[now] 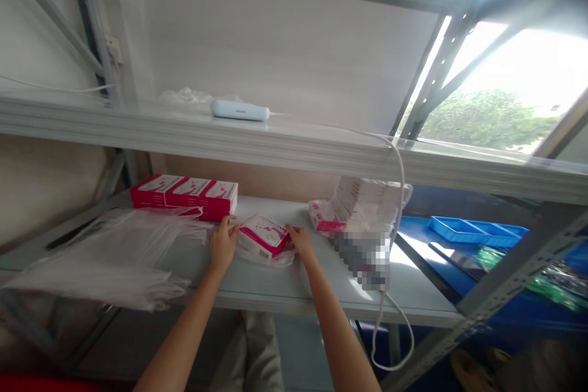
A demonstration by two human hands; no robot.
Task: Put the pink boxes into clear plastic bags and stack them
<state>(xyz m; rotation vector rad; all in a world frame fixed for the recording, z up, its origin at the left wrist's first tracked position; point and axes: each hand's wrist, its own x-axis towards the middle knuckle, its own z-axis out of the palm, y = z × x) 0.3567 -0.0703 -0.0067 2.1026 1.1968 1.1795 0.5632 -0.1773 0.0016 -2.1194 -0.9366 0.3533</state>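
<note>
A pink-and-white box [264,234] lies on the lower shelf in front of me, with a clear plastic bag [257,255] around or under it. At the box's left end, my left hand [223,246] pinches the bag's edge. My right hand [300,241] is closed on the right end of the box, its thumb and fingers at the corner. Left of my hands lies a pile of clear plastic bags [110,257], spilling over the shelf's front edge. Behind that pile stand several stacked boxes [184,193] of the same kind.
On the right are a bagged pink box [325,215] and a pixelated patch. A white cable [399,196] hangs from the upper shelf [174,138], where a pale blue handheld device [239,110] rests. Beyond the rack's right post [519,263] sits a blue divided tray [478,231].
</note>
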